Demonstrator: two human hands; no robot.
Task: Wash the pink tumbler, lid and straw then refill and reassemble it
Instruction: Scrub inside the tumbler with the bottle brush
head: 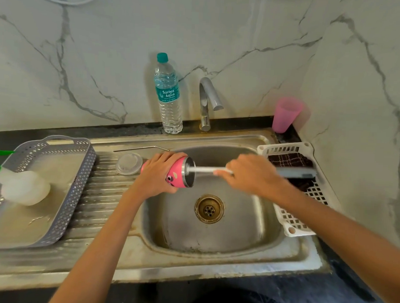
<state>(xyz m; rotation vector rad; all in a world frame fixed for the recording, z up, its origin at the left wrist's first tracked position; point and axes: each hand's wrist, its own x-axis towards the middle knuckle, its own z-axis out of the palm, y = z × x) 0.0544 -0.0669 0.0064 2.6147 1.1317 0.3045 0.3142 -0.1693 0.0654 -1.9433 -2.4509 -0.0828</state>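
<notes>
Early going, I'd say — the left hand [158, 172] curls its fingers round the pink tumbler [178, 173], sideways over the sink [213, 243], the right hand [250, 174] clasps a brush [207, 169] poked inside — lid [129, 163], straw [140, 148], refill and reassembly yet to come.

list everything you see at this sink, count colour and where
pink tumbler: 1, pink, on its side over the sink
brush: 1, white shaft, head inside the tumbler
lid: 1, clear, on the drainboard
straw: 1, metal, behind the lid
tap: 1, chrome, behind the sink
water bottle: 1, clear, teal cap, left of the tap
cup: 1, pink, back right corner
white basket: 1, white, right of the sink, holding a dark cloth
grey tray: 1, grey, on the drainboard's left
white container: 1, white, in the tray
left hand: 1, grips the tumbler
right hand: 1, grips the brush
</notes>
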